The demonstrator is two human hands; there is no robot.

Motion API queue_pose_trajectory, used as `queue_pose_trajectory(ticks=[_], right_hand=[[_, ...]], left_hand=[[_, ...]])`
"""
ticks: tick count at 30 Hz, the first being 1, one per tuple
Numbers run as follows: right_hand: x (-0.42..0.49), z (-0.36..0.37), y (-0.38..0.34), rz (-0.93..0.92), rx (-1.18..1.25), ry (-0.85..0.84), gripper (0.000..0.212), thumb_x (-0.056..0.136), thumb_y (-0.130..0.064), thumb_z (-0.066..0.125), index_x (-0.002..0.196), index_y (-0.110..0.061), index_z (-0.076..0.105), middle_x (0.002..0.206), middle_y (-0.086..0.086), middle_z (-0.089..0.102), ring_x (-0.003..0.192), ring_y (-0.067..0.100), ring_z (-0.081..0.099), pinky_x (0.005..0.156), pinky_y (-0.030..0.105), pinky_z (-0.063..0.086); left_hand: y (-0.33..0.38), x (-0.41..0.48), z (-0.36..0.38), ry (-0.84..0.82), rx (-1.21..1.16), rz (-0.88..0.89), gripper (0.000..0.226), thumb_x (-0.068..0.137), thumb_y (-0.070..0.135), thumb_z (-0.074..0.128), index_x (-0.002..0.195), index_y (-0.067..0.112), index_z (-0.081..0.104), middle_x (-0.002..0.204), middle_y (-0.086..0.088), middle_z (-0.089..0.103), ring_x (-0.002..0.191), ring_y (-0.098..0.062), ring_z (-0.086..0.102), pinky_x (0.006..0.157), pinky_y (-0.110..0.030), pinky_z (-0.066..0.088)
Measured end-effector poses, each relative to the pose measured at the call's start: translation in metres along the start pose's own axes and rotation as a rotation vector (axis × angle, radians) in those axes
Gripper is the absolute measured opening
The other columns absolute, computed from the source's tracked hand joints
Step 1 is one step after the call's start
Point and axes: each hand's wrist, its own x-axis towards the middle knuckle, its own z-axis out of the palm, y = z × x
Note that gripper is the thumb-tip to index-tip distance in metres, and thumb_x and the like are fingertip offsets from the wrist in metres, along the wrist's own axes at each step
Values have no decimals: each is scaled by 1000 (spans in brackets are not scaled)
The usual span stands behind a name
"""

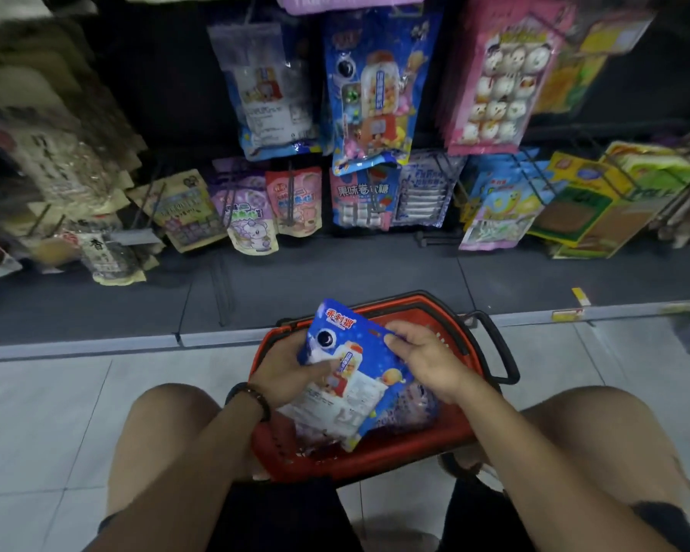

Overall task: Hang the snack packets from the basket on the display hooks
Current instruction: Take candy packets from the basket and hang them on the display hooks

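A blue snack packet [349,376] with cartoon print is held over the red basket [379,458] on the floor between my knees. My left hand [285,372] grips the packet's left edge, thumb on its front. My right hand [427,358] pinches its upper right edge. More packets [415,408] lie in the basket under it. On the display straight ahead, matching blue packets [375,85] hang from a hook, with one turned back-side out [265,89] to their left.
Pink packets [498,77] hang to the right, brown ones [52,153] to the left. A lower row of small snack bags [295,201] hangs near the floor. The basket's black handle [498,348] sticks out on the right. Grey tiled floor lies around my knees.
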Motion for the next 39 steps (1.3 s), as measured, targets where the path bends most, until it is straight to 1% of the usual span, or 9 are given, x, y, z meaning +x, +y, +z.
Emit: queue_pose_trajectory(ticks=[5,11,17,21,27,30,33,36,39], right_hand=[[-20,-18,-26,-163,194,68,14,94,-28,78,103,-18,78,96,5,81,89,20,78,75,30,61],[-29,-22,-33,-153,235,92,32,89,-39,80,110,-15,79,114,11,81,105,31,79,83,38,62],[-33,-18,-63,-217,116,317,5,93,-31,79,92,-30,83,94,-3,84,86,17,81,76,37,62],[-40,0,-89,-287,35,452,24,95,-50,70,77,-36,78,72,-8,79,63,3,72,60,23,54],[-56,17,-100,-357,-95,173,34,91,-69,61,102,-43,79,99,-16,79,91,2,75,77,18,57],[-52,-5,-95,-417,-195,419,26,88,-59,72,112,-51,71,107,-17,70,99,2,69,84,24,58],[-49,-32,-93,-414,-288,480,60,80,-66,76,135,-67,51,128,-30,42,121,-10,50,99,17,44],[-42,-43,-93,-381,-108,171,84,88,-41,85,151,-65,36,157,-22,45,145,5,48,118,44,46],[-37,-47,-95,-403,-83,118,95,83,-33,88,155,-63,33,165,-24,39,154,7,37,122,52,42]], left_hand=[[34,-19,18,147,-290,92,30,86,29,86,114,27,77,119,-4,79,107,-28,77,87,-42,64],[72,-28,29,165,-400,47,33,83,25,87,112,15,74,114,-11,80,100,-31,79,80,-39,66],[104,-46,55,653,101,122,71,75,33,93,130,20,50,129,4,47,117,-12,47,101,-30,44],[118,-59,82,379,158,289,65,70,37,93,123,34,55,122,16,52,115,-6,54,100,-28,46],[131,-49,75,434,-169,267,24,98,23,71,121,30,68,106,5,79,95,-17,75,85,-48,61],[127,-43,56,437,-255,198,12,100,23,70,108,15,74,98,-5,80,92,-27,76,89,-56,60],[127,-36,40,336,-409,134,20,99,20,70,117,10,72,112,-10,80,104,-34,77,95,-60,59],[134,-28,32,259,-455,157,27,99,19,69,123,8,67,118,-13,78,108,-37,75,97,-62,57],[145,-19,26,261,-444,187,28,98,22,70,124,13,65,119,-8,79,109,-34,76,95,-57,60]])
